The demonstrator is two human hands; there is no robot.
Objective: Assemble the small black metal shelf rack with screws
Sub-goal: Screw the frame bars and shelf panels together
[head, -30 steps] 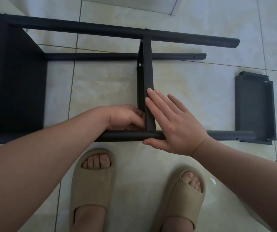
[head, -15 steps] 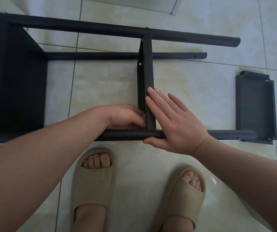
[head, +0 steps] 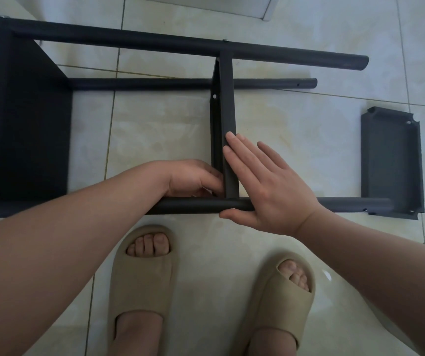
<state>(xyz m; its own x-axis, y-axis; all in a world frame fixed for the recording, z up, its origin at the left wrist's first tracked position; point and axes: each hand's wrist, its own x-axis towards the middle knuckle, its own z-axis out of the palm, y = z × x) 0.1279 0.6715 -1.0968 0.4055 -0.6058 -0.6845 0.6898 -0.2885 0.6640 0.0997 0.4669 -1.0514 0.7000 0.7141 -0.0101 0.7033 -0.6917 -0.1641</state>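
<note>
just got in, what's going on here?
A person stands over the black rack, which lies on its side on the tiled floor. The right hand lies flat, fingers straight, against the middle shelf and the near pole, bracing them. The left hand is curled at that joint; whatever it holds is hidden. The end shelf on the left is fitted; a loose shelf lies flat by the near pole's right end.

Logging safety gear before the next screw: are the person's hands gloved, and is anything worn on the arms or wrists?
No gloves: the left hand and right hand are bare. The left forearm and right forearm are uncovered as far as the frame shows: no sleeves, watch or bands. No rings visible. The right hand's fingernails are short and unpainted.
</note>
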